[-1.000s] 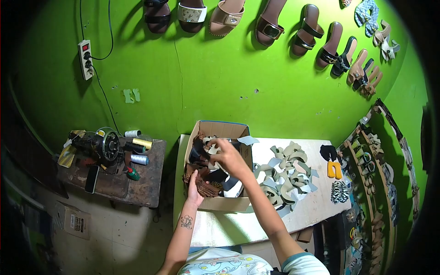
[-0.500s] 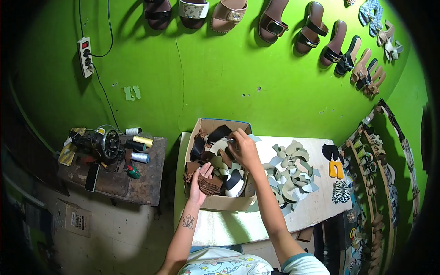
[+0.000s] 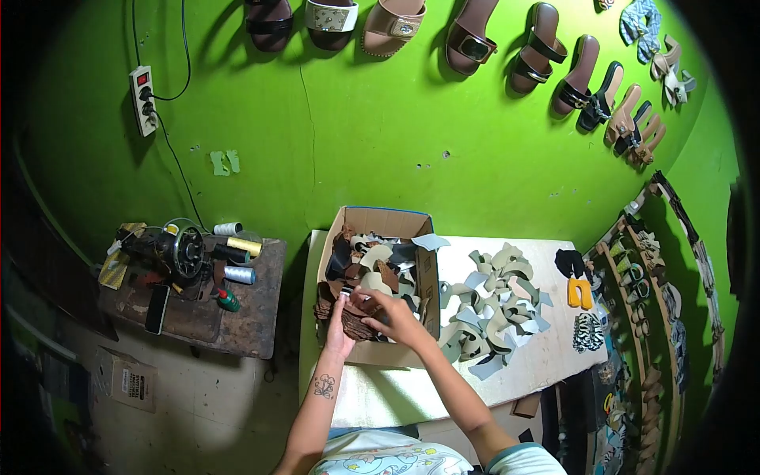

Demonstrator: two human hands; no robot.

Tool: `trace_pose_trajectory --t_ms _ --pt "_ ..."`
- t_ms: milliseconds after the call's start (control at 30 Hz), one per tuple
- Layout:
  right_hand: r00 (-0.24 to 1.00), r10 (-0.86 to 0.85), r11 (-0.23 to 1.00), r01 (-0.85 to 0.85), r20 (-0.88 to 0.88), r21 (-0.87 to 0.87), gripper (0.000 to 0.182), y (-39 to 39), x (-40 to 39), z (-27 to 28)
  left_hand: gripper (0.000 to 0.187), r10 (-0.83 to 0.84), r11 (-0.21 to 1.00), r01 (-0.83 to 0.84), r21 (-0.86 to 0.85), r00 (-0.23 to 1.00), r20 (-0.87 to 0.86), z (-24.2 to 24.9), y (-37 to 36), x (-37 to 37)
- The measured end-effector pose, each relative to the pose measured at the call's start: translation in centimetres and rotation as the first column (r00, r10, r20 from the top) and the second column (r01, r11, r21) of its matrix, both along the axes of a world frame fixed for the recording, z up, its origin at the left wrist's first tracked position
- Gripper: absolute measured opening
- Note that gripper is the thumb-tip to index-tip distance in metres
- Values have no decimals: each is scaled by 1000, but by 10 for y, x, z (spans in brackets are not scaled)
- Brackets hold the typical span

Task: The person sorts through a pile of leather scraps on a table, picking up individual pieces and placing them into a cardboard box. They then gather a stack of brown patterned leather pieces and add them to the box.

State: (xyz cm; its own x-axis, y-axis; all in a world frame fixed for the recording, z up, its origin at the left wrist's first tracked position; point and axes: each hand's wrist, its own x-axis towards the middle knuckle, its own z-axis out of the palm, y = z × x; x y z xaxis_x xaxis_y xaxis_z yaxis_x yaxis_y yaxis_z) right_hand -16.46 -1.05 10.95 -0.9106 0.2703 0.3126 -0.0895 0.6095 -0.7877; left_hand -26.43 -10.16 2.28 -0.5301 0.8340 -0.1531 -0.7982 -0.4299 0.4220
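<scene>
a cardboard box (image 3: pixel 378 352) is seen at the near left part of a white worktable (image 3: pixel 380 396), filled with loose cut pieces (image 3: pixel 380 265) in black, cream and brown. both hands are held over the near end of this box, close together. the left hand (image 3: pixel 339 326) is raised with its fingers upright and curled around a stack of brown cut pieces (image 3: pixel 358 323), which is gripped at the near left corner of the box, against the front wall. the right hand (image 3: pixel 393 315) is laid on the same stack from the right, its fingers bent over the top of the brown pieces; whether they are pinched on a single piece cannot be told at this size. a small tattoo is visible on the left forearm. just to the right of the box, a heap of grey-green cut pieces (image 3: pixel 491 305) is spread over the tabletop, and further right, near the table's edge, a yellow tool (image 3: pixel 578 293) and a dark patterned piece (image 3: pixel 587 332) are laid. to the left of the table, well apart from the hands, a sewing machine (image 3: pixel 176 249) is set on a dark wooden stand (image 3: pixel 237 324) with thread spools (image 3: pixel 241 261) beside it. sandals (image 3: pixel 475 39) are hung in a row across the green wall (image 3: pixel 356 142), and a power strip (image 3: pixel 142 99) is fixed at the upper left.
</scene>
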Motion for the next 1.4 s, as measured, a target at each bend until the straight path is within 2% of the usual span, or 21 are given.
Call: trace_pose_trajectory --t_ms 67,133,167,200,267,300,333,367,500,600,667,733,867,933,1000,1067,1133,1200,1267,1333,1400 --pt "985 -119 986 132 122 -105 39 12 4 -12 32 84 996 -84 -17 996 9 4 1 0" --pt "922 -381 922 385 77 -50 34 32 -6 -41 31 119 993 -121 14 990 80 14 -2 1" --pt "890 -456 889 455 -2 41 35 44 -12 -57 31 115 993 -117 13 990 81 13 0 1" --pt "847 -512 772 527 -145 354 40 59 -15 -77 31 127 992 -127 -5 988 91 11 2 1" --pt "768 -635 692 513 89 507 46 74 -22 -90 33 152 988 -148 -43 983 105 8 3 -1" --pt "767 -635 693 515 88 505 46 82 -28 -93 32 184 982 -180 -60 980 76 12 5 0" --pt "720 -639 745 493 270 450 46 89 -34 -95 32 184 982 -179 -62 980 75 12 5 0" --pt "653 -614 788 478 444 387 47 95 -37 -98 30 156 983 -154 -99 988 4 10 4 0" --pt "709 -518 854 393 479 341 48 108 -35 -100 24 82 988 -87 -124 996 -46 9 3 -1" --pt "754 -534 822 357 382 443 47 99 -36 -103 22 98 990 -98 -106 995 -9 12 2 0" --pt "694 -467 875 273 547 401 54 108 -44 -124 22 90 991 -86 -101 996 28 13 1 0" --pt "701 -509 838 271 500 473 46 106 -45 -123 22 89 991 -86 -99 996 25 11 0 -1" --pt "767 -530 841 424 360 335 24 113 -42 -117 25 71 996 -68 -57 996 62 8 0 -4" --pt "921 -387 918 390 54 -69 32 121 -39 -111 25 72 997 -70 -38 996 57 7 -2 -4" --pt "968 -244 858 189 -55 -478 36 130 -40 -105 25 61 997 -60 -40 997 42 6 -2 -5" --pt "944 -328 851 284 -23 -442 31 107 -28 -45 23 83 994 -80 -74 996 42 9 -1 -3" --pt "930 -291 899 184 -227 -398 26 93 -28 -16 22 67 996 -64 -67 996 51 7 -2 -3" --pt "963 -247 957 225 -109 -184 23 81 -20 17 20 54 997 -51 -50 997 58 7 -1 -3" --pt "980 -158 985 147 -118 -92 23 76 -23 26 19 22 999 -20 -39 998 67 7 -2 -4" --pt "992 -29 983 7 -119 -181 22 69 -28 35 18 39 998 -38 -52 999 25 11 -2 -1" --pt "997 -42 950 21 -61 -311 23 57 -28 43 26 61 994 -66 -83 996 -57 14 -3 2"
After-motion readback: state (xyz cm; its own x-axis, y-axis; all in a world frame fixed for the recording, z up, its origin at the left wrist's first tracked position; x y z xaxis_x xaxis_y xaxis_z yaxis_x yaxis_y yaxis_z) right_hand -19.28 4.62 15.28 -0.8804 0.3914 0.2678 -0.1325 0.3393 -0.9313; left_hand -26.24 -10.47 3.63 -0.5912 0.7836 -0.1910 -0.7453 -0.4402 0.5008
